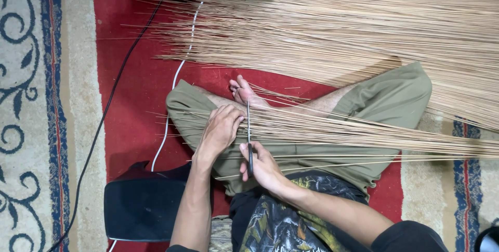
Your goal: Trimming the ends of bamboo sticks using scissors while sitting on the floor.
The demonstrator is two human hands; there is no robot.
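1. The right hand [264, 168] is clenched around the dark handle of a slim metal knife [249, 136], its blade pointing away from the body.
2. The left hand [221, 128] grasps the near ends of a bundle of thin tan sticks [364, 132] lying across the lap.
3. Beyond the crossed legs, a large fanned heap of pale straw sticks [338, 33] covers the red patterned carpet [130, 85].

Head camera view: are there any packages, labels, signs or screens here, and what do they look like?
No packages, labels, signs or screens show.
Nearest thing to one: printed shirt, bottom centre, black with a yellow-green picture.
Black flat object, bottom left on the red carpet, squarish; it cannot be told what it is.
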